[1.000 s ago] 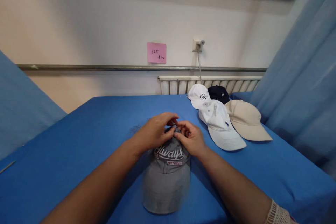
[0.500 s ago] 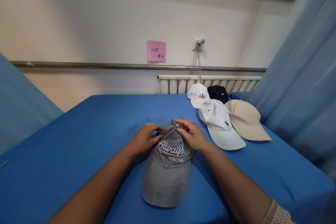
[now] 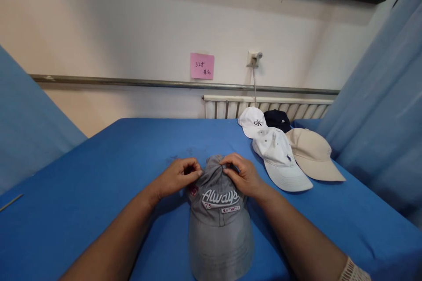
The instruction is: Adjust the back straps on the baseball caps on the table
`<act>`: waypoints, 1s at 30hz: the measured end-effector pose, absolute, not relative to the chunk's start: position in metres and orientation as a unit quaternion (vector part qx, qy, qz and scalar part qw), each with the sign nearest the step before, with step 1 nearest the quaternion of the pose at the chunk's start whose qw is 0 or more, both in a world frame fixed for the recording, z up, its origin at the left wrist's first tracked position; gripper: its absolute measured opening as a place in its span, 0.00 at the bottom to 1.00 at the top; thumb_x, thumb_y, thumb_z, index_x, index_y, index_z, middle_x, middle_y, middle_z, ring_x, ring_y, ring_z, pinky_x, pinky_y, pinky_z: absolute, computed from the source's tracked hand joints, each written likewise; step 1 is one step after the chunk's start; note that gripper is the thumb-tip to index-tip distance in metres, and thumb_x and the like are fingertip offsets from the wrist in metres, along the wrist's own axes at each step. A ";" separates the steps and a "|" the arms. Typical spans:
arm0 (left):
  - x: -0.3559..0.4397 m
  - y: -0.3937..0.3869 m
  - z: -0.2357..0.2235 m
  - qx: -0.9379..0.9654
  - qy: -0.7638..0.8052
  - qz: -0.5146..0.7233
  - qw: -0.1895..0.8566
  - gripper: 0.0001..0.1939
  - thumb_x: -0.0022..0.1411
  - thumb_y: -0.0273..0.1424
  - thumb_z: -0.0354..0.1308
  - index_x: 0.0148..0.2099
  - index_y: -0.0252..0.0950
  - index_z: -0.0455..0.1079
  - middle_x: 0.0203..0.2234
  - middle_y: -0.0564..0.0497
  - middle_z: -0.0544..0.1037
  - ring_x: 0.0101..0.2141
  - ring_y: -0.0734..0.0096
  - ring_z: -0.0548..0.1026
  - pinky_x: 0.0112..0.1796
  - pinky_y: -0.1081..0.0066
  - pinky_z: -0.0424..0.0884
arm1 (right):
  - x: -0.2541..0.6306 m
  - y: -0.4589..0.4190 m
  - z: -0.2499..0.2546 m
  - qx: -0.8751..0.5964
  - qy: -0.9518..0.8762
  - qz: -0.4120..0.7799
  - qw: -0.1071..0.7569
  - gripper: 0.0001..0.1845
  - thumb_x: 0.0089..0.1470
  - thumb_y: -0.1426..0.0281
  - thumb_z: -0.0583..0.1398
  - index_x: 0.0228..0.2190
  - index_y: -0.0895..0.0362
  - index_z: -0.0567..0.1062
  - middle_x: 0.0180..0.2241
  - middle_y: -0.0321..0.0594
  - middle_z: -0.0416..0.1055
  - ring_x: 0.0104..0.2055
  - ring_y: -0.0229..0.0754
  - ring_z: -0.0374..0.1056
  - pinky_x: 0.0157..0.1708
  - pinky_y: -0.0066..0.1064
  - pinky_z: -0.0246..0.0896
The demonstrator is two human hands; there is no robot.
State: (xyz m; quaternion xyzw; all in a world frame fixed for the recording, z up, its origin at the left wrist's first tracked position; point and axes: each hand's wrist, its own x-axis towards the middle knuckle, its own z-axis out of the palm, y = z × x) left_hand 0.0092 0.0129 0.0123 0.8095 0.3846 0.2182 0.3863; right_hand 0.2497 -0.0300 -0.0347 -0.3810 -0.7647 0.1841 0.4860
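A grey baseball cap (image 3: 219, 224) with white "Always" lettering lies in front of me, its brim toward me. My left hand (image 3: 180, 176) pinches at the left side of the crown, thumb and forefinger together at the fabric. On the other side of the crown, my right hand (image 3: 242, 174) pinches the cloth near the top between thumb and fingers. Folds run through the crown where it is gripped. The back of the cap is hidden behind the crown.
To the right lie a white cap (image 3: 252, 122), a navy cap (image 3: 277, 120), a pale cap with a small horse mark (image 3: 280, 162) and a beige cap (image 3: 313, 153). All rest on the blue-covered table (image 3: 108, 158). A thin stick (image 3: 11, 202) is at far left.
The grey cap has come nearer to me and slightly right in view, and its crown is creased differently. The left hand's fingers have shifted down the crown's left side.
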 end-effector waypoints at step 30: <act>0.021 0.018 0.016 0.906 0.296 0.265 0.146 0.27 0.54 0.23 0.54 0.58 0.41 0.69 0.51 0.48 0.75 0.52 0.61 0.69 0.54 0.60 0.65 | 0.240 -0.026 -0.050 -0.438 -0.673 0.134 0.581 0.10 0.59 0.70 0.55 0.38 0.54 0.77 0.33 0.39 0.76 0.36 0.40 0.71 0.38 0.31 0.65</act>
